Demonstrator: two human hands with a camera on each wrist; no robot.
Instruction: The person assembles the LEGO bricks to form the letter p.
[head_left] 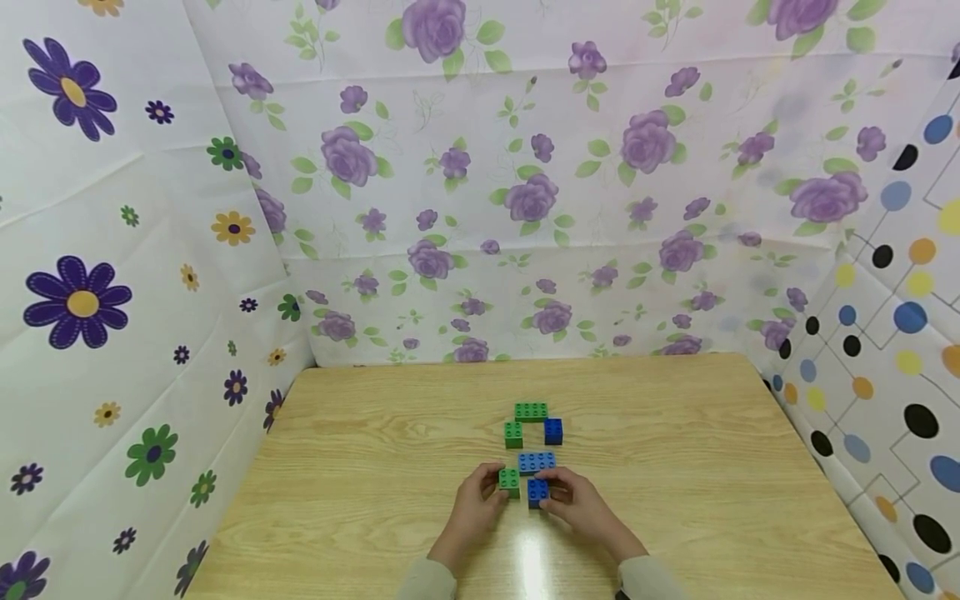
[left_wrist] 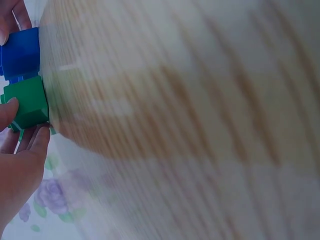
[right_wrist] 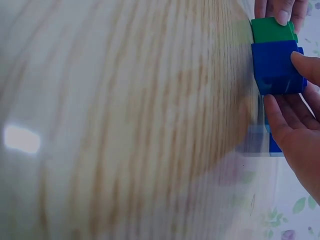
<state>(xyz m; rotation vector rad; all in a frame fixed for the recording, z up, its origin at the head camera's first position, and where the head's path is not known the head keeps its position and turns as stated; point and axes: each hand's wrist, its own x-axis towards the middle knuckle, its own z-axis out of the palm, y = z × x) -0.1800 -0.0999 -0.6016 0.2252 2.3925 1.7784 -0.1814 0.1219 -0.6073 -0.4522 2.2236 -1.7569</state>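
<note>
My left hand (head_left: 478, 502) pinches a small square green toy brick (head_left: 509, 482) between thumb and fingers, at the near middle of the table. Just to its right, my right hand (head_left: 583, 502) grips a dark blue brick (head_left: 537, 492) of the same size. In the head view a narrow gap parts these two bricks, and their studs face up. Right behind them lies a longer light blue brick (head_left: 536, 462). Thumb and fingers press opposite sides of the green brick (left_wrist: 27, 102) in the left wrist view, and of the dark blue brick (right_wrist: 277, 67) in the right wrist view.
Farther back, a long green brick (head_left: 531, 412) lies crosswise, with a small green brick (head_left: 513, 434) at its front left and a dark blue one (head_left: 553, 431) at its front right. The wooden table (head_left: 360, 467) ends at a flowered cloth (head_left: 480, 250) behind; patterned cloths flank it.
</note>
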